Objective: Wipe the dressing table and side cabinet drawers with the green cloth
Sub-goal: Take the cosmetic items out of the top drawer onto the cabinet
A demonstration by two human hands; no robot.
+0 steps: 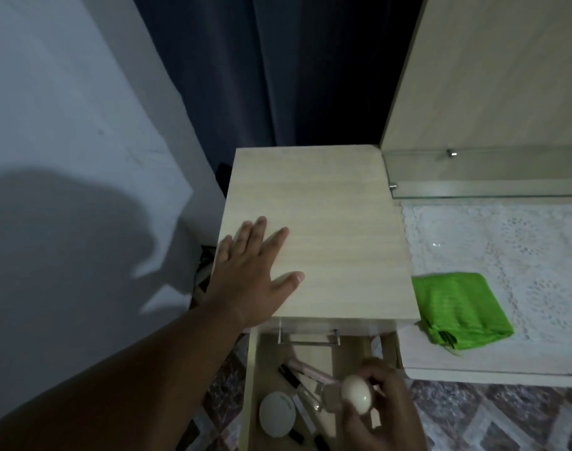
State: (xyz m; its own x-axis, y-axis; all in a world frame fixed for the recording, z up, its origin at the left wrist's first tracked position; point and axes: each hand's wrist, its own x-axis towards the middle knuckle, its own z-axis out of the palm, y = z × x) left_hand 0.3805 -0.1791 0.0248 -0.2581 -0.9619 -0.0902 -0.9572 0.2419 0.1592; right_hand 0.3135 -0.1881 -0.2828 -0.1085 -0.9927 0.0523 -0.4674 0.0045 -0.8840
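We are finding the right hand [380, 408] at the near edge, fingers curling round a cream egg-shaped object [357, 394] and holding it over the open drawer [314, 385]. We are finding the left hand [250, 275] lying flat with fingers spread on the side cabinet top [336, 229], gripping nothing. We are locating the green cloth [458, 307] folded on the lace-covered dressing table [506, 255], to the right of and farther than the right hand, its long axis running near to far. We are judging the right hand the nearer one to the cloth, but it is occupied. We are counting one cloth, one open drawer, one drawer handle [309, 337], one white round compact [277, 415], and several dark cosmetic sticks [289, 375] whose number we cannot settle
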